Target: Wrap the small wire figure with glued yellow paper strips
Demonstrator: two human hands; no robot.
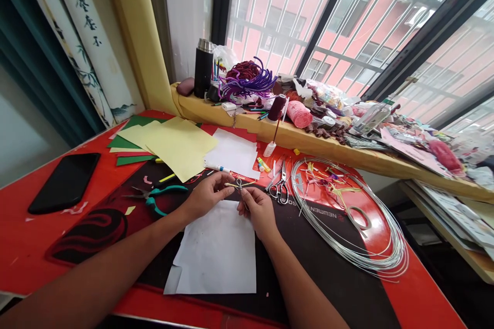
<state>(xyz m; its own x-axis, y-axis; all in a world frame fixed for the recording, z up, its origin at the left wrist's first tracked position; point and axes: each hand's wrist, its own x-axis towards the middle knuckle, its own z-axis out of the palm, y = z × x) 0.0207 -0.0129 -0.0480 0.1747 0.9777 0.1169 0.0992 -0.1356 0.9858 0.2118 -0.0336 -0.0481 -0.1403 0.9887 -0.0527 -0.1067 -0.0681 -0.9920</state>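
A small twisted wire piece (239,184) is held up over the far edge of a creased white paper sheet (222,247). It has a loop at the top and thin yellowish arms to the sides. My left hand (206,195) has thumb and forefinger closed at its left arm. From below, my right hand (258,211) pinches its lower part, which the fingers partly hide. Just right of that hand lie scissors (281,185) with dark handles. Pliers with teal handles (156,198) rest left of my left hand, on the dark mat (309,267).
A big coil of silvery wire (389,262) lies at right, near a tape roll (358,218) and coloured scraps. Yellow sheets (181,144) and a black phone (65,182) are at left. The cluttered sill (328,146) holds a black flask (203,69) and purple cords (249,82).
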